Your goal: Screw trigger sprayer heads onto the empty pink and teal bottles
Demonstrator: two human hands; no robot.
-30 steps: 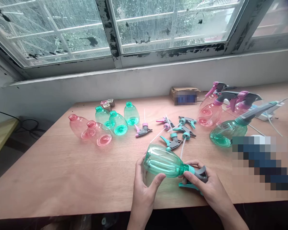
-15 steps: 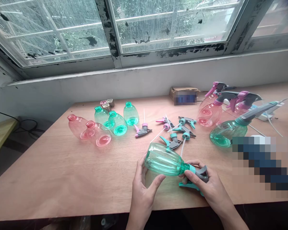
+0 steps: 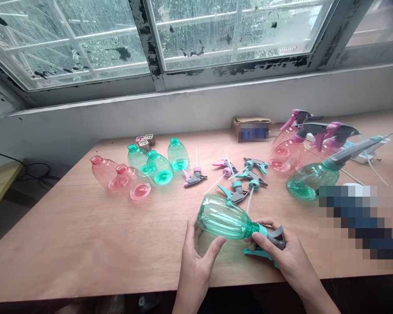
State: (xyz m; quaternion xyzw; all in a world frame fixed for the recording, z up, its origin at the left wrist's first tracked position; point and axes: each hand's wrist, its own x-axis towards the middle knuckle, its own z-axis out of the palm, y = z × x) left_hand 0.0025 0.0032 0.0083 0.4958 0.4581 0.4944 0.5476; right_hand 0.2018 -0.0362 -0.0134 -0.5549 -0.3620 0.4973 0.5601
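Observation:
A see-through green spray bottle (image 3: 225, 218) lies on its side in the air between my hands, its base to the left. My left hand (image 3: 196, 253) is cupped round the base, with fingers behind and the thumb in front. My right hand (image 3: 281, 248) grips the collar, thumb on top, where the grey and teal spray head (image 3: 277, 237) meets the neck. Its teal trigger points down towards the table. Just beyond the bottle lie several loose spray heads (image 3: 237, 192) with thin white tubes.
Several headless green bottles (image 3: 160, 168) and two pink bottles (image 3: 134, 183) stand at the left. Pink bottles with spray heads (image 3: 283, 152) and another green spray bottle (image 3: 311, 181) stand at the right. A cardboard box (image 3: 252, 129) sits by the wall. The table's front edge is close.
Hardly anything differs. Both hands keep the same hold on the green spray bottle, and the view has shifted very slightly.

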